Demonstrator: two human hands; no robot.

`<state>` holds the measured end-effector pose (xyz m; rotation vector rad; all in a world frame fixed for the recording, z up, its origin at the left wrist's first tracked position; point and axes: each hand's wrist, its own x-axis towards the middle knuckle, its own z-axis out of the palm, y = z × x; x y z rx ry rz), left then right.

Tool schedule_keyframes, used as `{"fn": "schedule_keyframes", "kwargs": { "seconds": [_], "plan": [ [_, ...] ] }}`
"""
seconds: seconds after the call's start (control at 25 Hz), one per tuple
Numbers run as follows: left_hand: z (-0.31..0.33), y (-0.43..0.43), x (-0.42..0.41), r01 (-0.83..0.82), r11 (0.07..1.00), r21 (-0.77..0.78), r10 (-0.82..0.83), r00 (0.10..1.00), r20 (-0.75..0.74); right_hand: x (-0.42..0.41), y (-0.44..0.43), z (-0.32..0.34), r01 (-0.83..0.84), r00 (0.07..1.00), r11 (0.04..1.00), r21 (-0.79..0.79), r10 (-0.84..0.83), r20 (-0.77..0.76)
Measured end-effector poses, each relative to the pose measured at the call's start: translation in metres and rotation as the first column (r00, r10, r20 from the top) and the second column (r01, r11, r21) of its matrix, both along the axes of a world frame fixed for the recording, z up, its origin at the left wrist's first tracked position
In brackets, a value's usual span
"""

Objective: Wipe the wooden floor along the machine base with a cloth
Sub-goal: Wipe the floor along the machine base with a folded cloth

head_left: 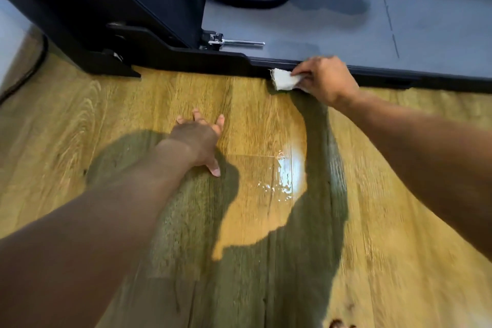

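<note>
My right hand (326,78) grips a small white cloth (283,79) and holds it against the wooden floor (133,114) right at the black edge of the machine base (399,78). Part of the cloth is hidden under my fingers. My left hand (198,138) rests flat on the floor with fingers spread, well to the left of the cloth and nearer to me. A wet, shiny patch (286,170) lies on the boards between my two arms.
The black machine body (119,8) rises at the upper left on a foot (117,66). A metal pin (239,42) sticks out near it over the grey platform (346,21). A black cable (32,66) runs along the far left.
</note>
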<state>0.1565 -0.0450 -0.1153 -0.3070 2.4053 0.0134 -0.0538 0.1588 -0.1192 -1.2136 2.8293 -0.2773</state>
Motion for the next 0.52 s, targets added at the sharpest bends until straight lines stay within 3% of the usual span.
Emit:
{"fn": "schedule_keyframes", "kwargs": {
  "seconds": [0.08,0.2,0.24,0.32,0.4,0.44,0.52],
  "plan": [
    [-0.001,0.001,-0.001,-0.006,1.0,-0.006,0.006,1.0,0.002,0.007,-0.003,-0.015,0.06,0.998,0.998,0.034,-0.06,-0.017],
    [-0.004,0.0,-0.004,-0.031,0.999,0.023,0.031,1.0,-0.001,0.043,0.008,-0.025,0.179,0.983,0.977,-0.116,-0.182,-0.012],
    [-0.005,0.0,-0.004,-0.037,0.999,0.032,0.037,0.999,0.0,0.061,0.015,-0.026,0.132,0.991,0.981,-0.139,-0.135,-0.01],
    [-0.007,0.0,-0.004,-0.04,0.998,0.045,0.04,0.999,-0.001,0.099,0.032,-0.024,-0.114,0.993,0.991,-0.071,0.114,-0.003],
    [-0.006,0.002,-0.004,-0.03,0.998,0.047,0.031,0.999,-0.021,0.093,0.036,-0.016,-0.354,0.934,0.935,0.021,0.352,0.067],
    [-0.004,0.002,-0.003,-0.019,0.999,0.047,0.02,0.999,-0.029,0.08,0.028,-0.011,-0.381,0.923,0.921,0.079,0.375,0.086],
    [0.0,0.001,0.0,-0.001,0.999,0.047,0.003,0.999,-0.036,0.05,0.009,-0.008,-0.232,0.972,0.966,0.115,0.226,0.066]
  ]
}}
